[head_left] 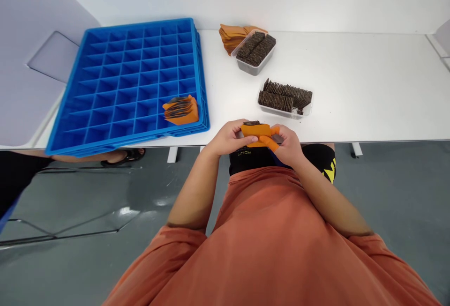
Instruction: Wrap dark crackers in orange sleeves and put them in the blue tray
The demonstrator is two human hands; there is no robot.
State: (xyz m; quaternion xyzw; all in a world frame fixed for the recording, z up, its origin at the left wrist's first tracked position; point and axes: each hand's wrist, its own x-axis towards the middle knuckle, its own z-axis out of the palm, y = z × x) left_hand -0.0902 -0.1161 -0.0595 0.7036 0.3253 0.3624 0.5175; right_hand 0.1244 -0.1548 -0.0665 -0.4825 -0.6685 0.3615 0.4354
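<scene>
My left hand (pixel 229 138) and my right hand (pixel 286 143) together hold a small orange pouch (pixel 255 130) just off the table's near edge, with a dark flat piece showing at its top. Orange finger cots cover some fingers of my right hand. A clear tub of dark flat pieces (pixel 285 98) lies on the white table (pixel 369 90) just beyond my hands. A second clear tub (pixel 255 52) with the same pieces stands farther back, next to a stack of empty orange pouches (pixel 232 35).
A blue compartment tray (pixel 116 85) lies at the left, overhanging the table edge, with several filled orange pouches (pixel 181 109) in a near-right cell. Another person's sandalled foot (pixel 123 156) shows under the table at the left. Grey floor lies below.
</scene>
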